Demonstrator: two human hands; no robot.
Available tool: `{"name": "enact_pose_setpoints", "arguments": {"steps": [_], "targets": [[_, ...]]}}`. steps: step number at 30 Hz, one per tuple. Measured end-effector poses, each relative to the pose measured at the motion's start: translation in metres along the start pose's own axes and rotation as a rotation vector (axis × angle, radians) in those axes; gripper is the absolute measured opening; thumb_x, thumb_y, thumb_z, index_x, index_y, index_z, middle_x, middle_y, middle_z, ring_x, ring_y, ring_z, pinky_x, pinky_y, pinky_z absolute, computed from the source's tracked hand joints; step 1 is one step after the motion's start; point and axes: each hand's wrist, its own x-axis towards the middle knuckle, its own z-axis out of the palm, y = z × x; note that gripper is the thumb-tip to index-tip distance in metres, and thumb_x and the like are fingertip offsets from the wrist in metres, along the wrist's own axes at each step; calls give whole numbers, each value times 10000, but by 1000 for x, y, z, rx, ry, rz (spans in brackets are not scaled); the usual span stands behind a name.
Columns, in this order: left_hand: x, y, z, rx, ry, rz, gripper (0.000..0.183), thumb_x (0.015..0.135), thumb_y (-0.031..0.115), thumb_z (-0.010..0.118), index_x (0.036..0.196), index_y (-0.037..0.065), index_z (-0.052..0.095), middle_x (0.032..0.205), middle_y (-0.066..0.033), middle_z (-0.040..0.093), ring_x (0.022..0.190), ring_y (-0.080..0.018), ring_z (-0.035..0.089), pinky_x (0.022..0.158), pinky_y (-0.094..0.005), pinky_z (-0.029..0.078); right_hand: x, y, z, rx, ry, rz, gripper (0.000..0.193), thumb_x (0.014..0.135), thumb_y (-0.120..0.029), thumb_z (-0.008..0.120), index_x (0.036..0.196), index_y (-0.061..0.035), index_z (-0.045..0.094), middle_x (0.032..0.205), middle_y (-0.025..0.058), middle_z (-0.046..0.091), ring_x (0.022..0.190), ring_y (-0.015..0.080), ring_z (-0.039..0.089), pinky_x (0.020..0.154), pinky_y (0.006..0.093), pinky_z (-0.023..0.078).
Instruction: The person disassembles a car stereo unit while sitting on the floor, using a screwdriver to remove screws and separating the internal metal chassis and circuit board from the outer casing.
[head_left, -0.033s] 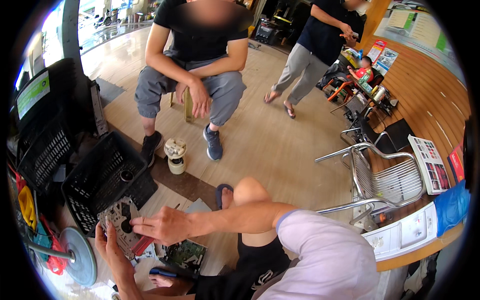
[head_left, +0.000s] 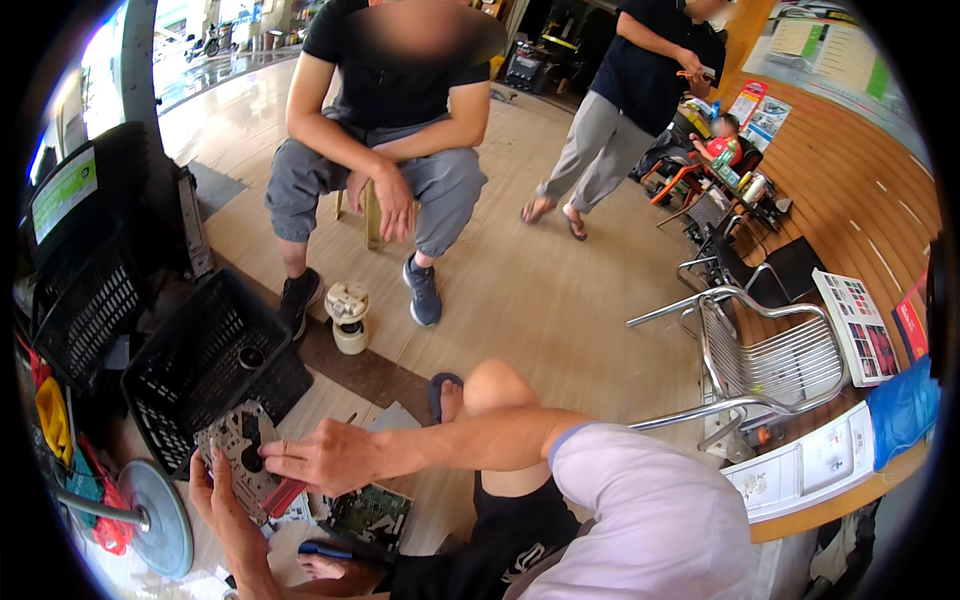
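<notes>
My left hand grips a flat metal mechanism plate with cut-outs and a dark round middle, its thumb and fingers along the near left edge. Above the plate is my right hand, fingers pressed together at the dark round part; what they pinch is hidden. A red bar-shaped piece shows under that hand, and I cannot tell whether it is held. Beside my foot lies a green circuit board in a metal housing. A thin dark tool is on the floor beyond my right hand.
A black plastic crate stands just beyond the plate, near a cream cylindrical part. Left of my hands is a round grey base. One person sits opposite; another stands behind. A metal chair is at right.
The view has shifted very slightly. Both hands stay at the metal plate in nearly the same pose.
</notes>
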Motion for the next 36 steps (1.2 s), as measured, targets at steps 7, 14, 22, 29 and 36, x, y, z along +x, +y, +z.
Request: {"name": "enact_pose_setpoints", "arguments": {"steps": [7, 14, 22, 29, 36], "targets": [[6, -16, -29, 2, -66, 41, 312, 1037, 212, 598, 1267, 5, 556, 1116, -66, 663, 960, -113, 641, 836, -268, 531, 2, -5, -4, 13, 15, -39, 561, 706, -111, 786, 1228, 0, 615, 1335, 161, 637, 900, 292, 736, 628, 367, 610], [6, -20, -31, 16, -102, 81, 302, 1045, 211, 583, 1257, -3, 559, 1103, -63, 647, 957, -106, 626, 832, -260, 527, 4, -6, -8, 40, 34, -51, 611, 704, -103, 813, 1255, 3, 573, 1374, 156, 612, 833, 314, 735, 631, 362, 618], [3, -14, -26, 11, -24, 55, 296, 1041, 221, 589, 1234, -2, 567, 1077, -72, 670, 936, -125, 655, 824, -262, 535, -2, 0, -2, 38, 15, -66, 551, 749, -119, 765, 1253, -4, 575, 1360, 158, 610, 917, 305, 733, 671, 388, 610], [-1, -3, -15, -20, -149, 43, 232, 1051, 207, 566, 1177, 17, 606, 1064, -75, 700, 892, -129, 676, 777, -258, 543, 1, -3, -8, -5, -9, -96, 436, 824, -194, 740, 1199, -12, 614, 1325, 144, 641, 909, 253, 746, 595, 346, 599], [-2, -8, -18, 8, -147, 14, 227, 1056, 200, 553, 1178, 16, 607, 1062, -71, 702, 899, -126, 675, 791, -260, 543, 1, -8, -10, -19, -20, -83, 433, 797, -170, 739, 1185, -21, 616, 1310, 126, 637, 809, 247, 728, 561, 339, 570]]}}
